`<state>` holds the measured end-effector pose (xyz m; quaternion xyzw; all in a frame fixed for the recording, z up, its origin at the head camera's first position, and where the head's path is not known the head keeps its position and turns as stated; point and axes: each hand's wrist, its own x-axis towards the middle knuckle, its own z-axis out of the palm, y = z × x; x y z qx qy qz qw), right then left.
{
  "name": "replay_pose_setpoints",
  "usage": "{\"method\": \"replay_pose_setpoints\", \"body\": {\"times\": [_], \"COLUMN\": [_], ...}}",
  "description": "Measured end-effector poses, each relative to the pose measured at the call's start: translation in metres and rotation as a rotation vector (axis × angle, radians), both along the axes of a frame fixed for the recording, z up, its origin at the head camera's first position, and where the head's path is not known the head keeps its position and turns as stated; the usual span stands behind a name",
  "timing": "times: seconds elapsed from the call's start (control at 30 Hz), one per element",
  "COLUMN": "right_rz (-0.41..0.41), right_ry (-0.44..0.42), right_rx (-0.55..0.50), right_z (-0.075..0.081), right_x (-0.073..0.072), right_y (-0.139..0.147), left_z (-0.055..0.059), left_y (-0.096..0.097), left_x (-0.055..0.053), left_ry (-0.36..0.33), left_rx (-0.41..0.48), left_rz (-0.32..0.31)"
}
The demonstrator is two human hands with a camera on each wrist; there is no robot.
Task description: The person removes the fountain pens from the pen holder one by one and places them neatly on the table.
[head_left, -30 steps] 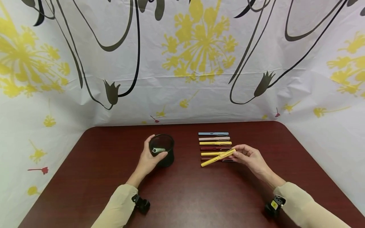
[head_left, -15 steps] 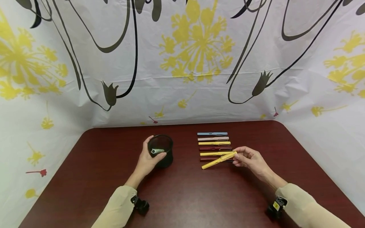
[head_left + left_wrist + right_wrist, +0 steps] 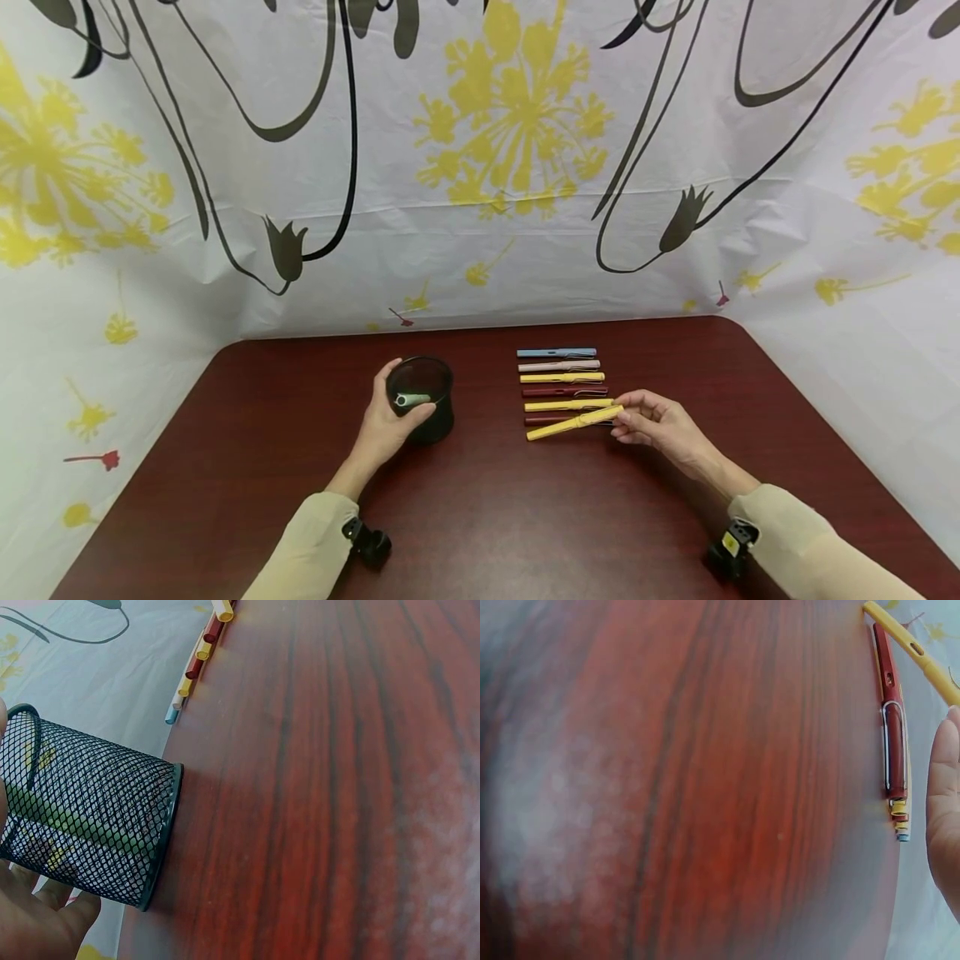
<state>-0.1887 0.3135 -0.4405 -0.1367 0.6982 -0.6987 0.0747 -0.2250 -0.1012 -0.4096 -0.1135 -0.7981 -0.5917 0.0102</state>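
My left hand grips a black mesh pen cup with thumb and fingers around its side. Inside the cup stands a pale green pen, its green barrel showing through the mesh in the left wrist view. Between the thumb and fingertips of my right hand is the end of a yellow pen. That pen slants over the nearest dark red pen of a row. In the right wrist view the held yellow pen is above the dark red pen.
Beyond the held pen lie a second yellow pen, a dark red pen, another yellow pen, a pale pink pen and a blue pen. A patterned cloth hangs behind the brown table.
The right hand has moved slightly toward me, and the held yellow pen has tilted flatter, nearer in line with the row. The left hand still holds the cup in place.
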Motion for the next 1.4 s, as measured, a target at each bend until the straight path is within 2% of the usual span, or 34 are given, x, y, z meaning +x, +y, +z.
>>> {"method": "replay_pose_setpoints", "body": {"times": [0.13, 0.37, 0.6, 0.67, 0.73, 0.87, 0.97, 1.3, 1.4], "right_rz": [-0.016, -0.034, 0.032, 0.061, 0.089, 0.121, 0.116, 0.039, 0.023], "right_ry": [-0.022, -0.033, 0.001, 0.018, 0.038, 0.088, 0.123, 0.253, 0.301], "right_rx": [0.040, 0.196, 0.309, 0.316, 0.325, 0.390, 0.462, 0.704, 0.751], "right_z": [0.000, -0.001, -0.001, -0.001, -0.001, 0.000, 0.000, -0.004, -0.004], "right_x": [0.000, 0.000, -0.002, -0.003, -0.004, -0.006, -0.007, -0.008, -0.007], "right_y": [0.001, 0.004, 0.008, 0.010, 0.011, 0.014, 0.015, 0.013, 0.012], "left_z": [0.001, -0.001, -0.029, -0.031, -0.029, -0.013, -0.001, -0.001, -0.011], "left_y": [0.000, 0.000, -0.005, -0.005, -0.005, -0.002, 0.000, 0.001, -0.001], "left_x": [0.001, -0.001, -0.018, -0.020, -0.019, -0.009, -0.001, -0.001, -0.008], "left_ry": [-0.001, 0.008, 0.006, 0.010, 0.008, 0.014, 0.017, 0.018, 0.021], "left_rx": [-0.001, 0.008, 0.023, 0.021, 0.025, 0.019, 0.009, 0.011, 0.022], "left_rz": [0.005, -0.006, 0.007, 0.011, 0.009, -0.002, -0.005, 0.000, 0.003]}}
